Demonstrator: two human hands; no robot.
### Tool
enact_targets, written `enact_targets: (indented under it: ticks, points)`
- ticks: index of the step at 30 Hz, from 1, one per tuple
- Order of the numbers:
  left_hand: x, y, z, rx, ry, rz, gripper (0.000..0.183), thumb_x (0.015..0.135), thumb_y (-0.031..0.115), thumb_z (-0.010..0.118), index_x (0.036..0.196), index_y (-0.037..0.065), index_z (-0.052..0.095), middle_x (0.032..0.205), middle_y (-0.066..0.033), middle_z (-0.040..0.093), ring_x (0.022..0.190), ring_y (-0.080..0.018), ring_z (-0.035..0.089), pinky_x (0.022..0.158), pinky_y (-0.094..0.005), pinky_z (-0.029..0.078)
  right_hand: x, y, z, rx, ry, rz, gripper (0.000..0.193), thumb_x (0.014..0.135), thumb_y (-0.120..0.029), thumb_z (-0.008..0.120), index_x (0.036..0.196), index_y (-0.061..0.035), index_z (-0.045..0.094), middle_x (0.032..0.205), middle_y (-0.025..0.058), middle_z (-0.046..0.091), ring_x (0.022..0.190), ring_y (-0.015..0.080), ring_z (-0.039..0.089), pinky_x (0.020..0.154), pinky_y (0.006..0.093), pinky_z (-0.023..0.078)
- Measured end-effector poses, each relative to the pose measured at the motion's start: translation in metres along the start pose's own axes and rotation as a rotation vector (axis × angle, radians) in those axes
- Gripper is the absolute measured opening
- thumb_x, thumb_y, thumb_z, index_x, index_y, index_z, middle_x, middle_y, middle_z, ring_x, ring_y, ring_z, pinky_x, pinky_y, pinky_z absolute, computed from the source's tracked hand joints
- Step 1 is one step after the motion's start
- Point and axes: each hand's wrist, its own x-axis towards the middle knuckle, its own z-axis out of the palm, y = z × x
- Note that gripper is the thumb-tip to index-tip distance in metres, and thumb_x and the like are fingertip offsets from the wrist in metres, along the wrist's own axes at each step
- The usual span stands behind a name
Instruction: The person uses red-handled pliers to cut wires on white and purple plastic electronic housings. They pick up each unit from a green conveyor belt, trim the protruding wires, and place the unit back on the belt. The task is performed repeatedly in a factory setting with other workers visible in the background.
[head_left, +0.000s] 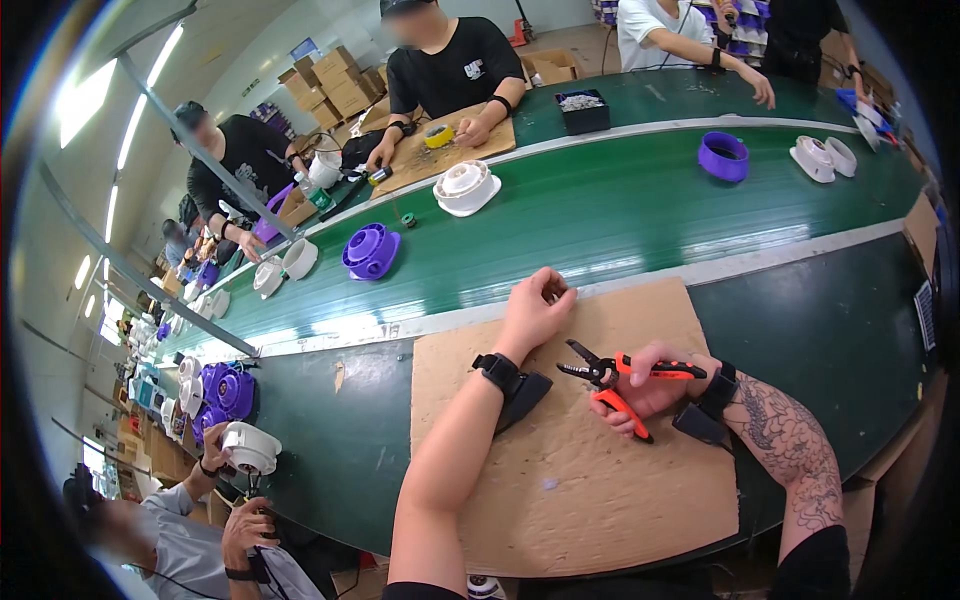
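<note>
My right hand (650, 385) grips wire strippers (598, 371) with orange-and-black handles. Their handles are spread and their dark toothed jaws stand apart, pointing left above the cardboard sheet (600, 500). My left hand (538, 310) rests at the far edge of that cardboard, close to the conveyor's pale rail. Its fingers are curled in, and whatever they hold, if anything, is hidden. Both wrists wear black straps with dark blocks on them.
A green conveyor belt (560, 235) crosses ahead, carrying a purple round housing (371, 252), a white housing (467, 188), a purple ring (722, 157) and white parts (824, 158). Co-workers sit across it. At left, a person holds a white housing (250, 448) near stacked purple housings (226, 392).
</note>
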Motion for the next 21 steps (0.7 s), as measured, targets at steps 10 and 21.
enact_targets:
  ticks: [10, 21]
  points:
    - [-0.001, -0.007, 0.002, 0.067, 0.016, 0.026, 0.024, 0.087, 0.023, 0.078, 0.088, 0.001, 0.067, 0.075, -0.0087, 0.07, 0.067, -0.018, 0.065, 0.066, -0.0341, 0.054, 0.008, 0.004, -0.012, 0.077, -0.062, -0.022, 0.049, 0.081, -0.024, 0.065, 0.12, 0.0053, 0.062, 0.105, 0.018, 0.064, 0.09, 0.0274, 0.06, 0.087, 0.0419, 0.049]
    - [0.0, -0.007, 0.005, 0.041, 0.043, 0.045, 0.021, 0.085, 0.019, 0.079, 0.086, 0.002, 0.066, 0.07, -0.004, 0.065, 0.063, -0.0136, 0.059, 0.062, -0.0307, 0.05, 0.007, 0.006, -0.007, 0.029, -0.001, -0.042, 0.04, 0.086, -0.03, 0.059, 0.109, 0.0025, 0.066, 0.091, 0.0133, 0.065, 0.084, 0.0278, 0.062, 0.087, 0.0396, 0.051]
